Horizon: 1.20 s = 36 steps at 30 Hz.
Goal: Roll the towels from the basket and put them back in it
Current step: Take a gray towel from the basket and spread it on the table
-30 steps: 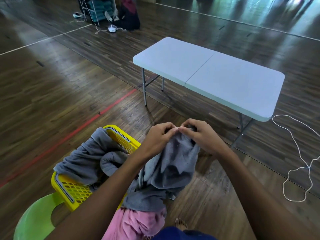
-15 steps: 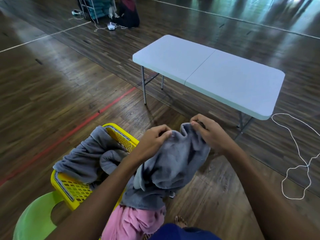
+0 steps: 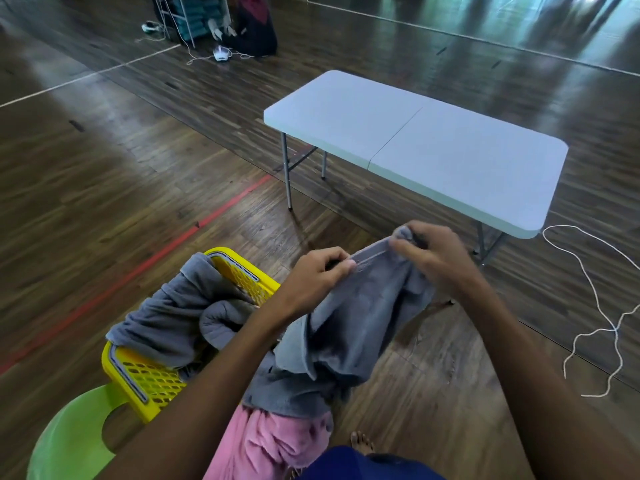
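I hold a grey towel [image 3: 356, 320] up in front of me, above the floor. My left hand [image 3: 317, 275] pinches its top hem, and my right hand [image 3: 429, 254] grips a corner further right along the same edge. The rest of the towel hangs crumpled between my arms. A yellow basket [image 3: 152, 379] sits lower left on a green stool [image 3: 69, 441], with another grey towel [image 3: 173, 313] draped over its rim. A pink towel [image 3: 273, 445] hangs below the grey one.
A white folding table [image 3: 426, 147] stands ahead on the wooden floor. A white cord [image 3: 602, 320] loops on the floor at right. A person sits by a rack at the far back [image 3: 249, 26]. My bare foot [image 3: 362, 441] shows at the bottom.
My hands, which met at one point on the towel, have drawn apart along its edge. The right hand moved right and the hem now stretches between them.
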Each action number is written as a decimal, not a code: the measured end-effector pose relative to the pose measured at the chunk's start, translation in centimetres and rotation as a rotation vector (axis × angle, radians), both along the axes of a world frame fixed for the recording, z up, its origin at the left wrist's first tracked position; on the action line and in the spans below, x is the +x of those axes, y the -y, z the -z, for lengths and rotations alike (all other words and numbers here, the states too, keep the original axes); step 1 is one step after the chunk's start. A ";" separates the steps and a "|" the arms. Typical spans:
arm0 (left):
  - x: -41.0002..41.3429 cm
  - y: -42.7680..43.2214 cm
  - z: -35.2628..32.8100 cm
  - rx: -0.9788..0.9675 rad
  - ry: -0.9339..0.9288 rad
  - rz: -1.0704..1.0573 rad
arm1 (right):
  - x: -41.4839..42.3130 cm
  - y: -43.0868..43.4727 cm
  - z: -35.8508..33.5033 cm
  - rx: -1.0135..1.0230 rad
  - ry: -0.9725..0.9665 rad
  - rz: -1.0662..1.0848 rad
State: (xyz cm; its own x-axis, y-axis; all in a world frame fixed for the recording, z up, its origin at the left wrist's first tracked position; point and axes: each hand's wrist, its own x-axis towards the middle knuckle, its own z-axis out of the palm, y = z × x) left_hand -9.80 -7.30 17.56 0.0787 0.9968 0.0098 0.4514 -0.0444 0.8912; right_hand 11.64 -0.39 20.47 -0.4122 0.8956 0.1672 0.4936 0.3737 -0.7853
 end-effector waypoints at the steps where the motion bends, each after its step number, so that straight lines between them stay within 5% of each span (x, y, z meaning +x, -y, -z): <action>1: -0.7 0.5 0.6 -0.024 0.012 0.002 | 0.8 -0.5 0.0 0.003 -0.043 0.071; 4: -2.2 1.9 1.9 -0.029 0.014 -0.079 | 2.7 -1.5 -0.2 -0.021 -0.098 0.150; 9: 0.1 0.3 -0.7 0.075 -0.059 -0.049 | 0.3 -0.5 -0.8 -0.119 0.012 -0.081; 16: 1.2 -1.7 -2.2 0.110 -0.134 0.057 | -1.3 0.9 -1.3 -0.201 -0.104 -0.261; 26: -1.5 -2.6 0.9 0.253 -0.373 -0.113 | 0.4 -1.0 -0.9 -0.010 -0.073 0.071; 32: -1.1 -4.7 -0.3 0.254 -0.256 -0.364 | 1.9 -2.9 -2.8 0.003 -0.155 0.259; 36: 0.1 -9.0 -3.1 0.221 -0.381 -0.307 | 2.6 -5.8 -4.2 0.028 -0.204 0.280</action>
